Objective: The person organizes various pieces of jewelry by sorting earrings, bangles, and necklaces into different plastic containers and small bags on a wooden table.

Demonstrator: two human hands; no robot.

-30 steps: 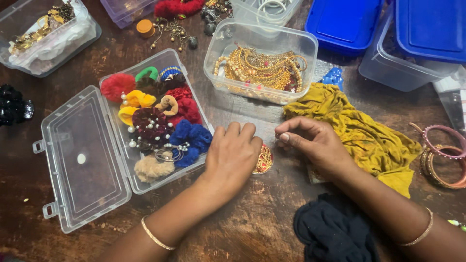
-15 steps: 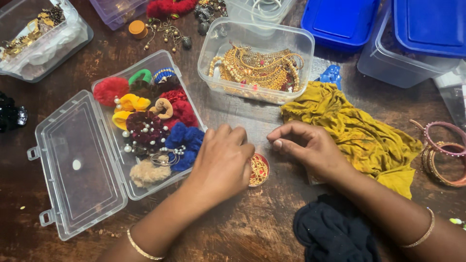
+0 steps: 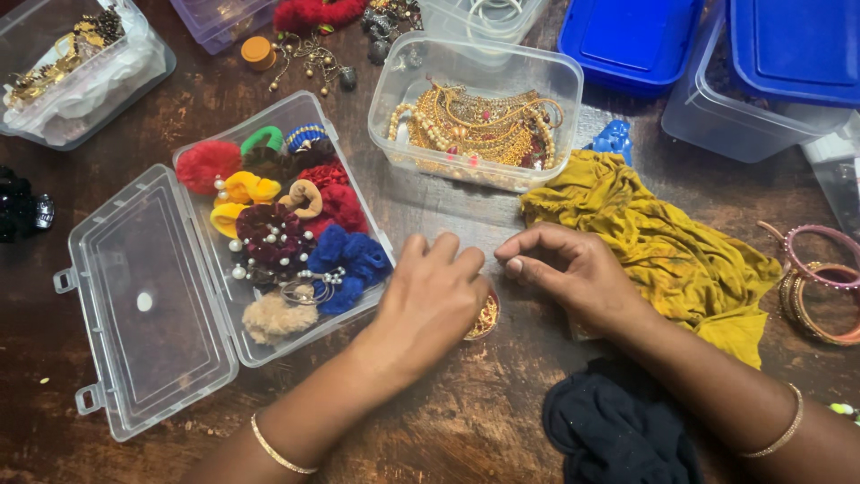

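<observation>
Two hands meet: left hand (image 3: 430, 300) covers a small gold ornament (image 3: 485, 318), light, delicate, best pinched at its rim; right hand (image 3: 573, 273) fingertips pinched together, empty.

Over the last second the left hand (image 3: 430, 300) slid further over the small gold ornament (image 3: 485, 318), so that less of it showed past the knuckles. The right hand (image 3: 573, 273) curled its fingers tighter, fingertips drawn close to the left hand's.
</observation>
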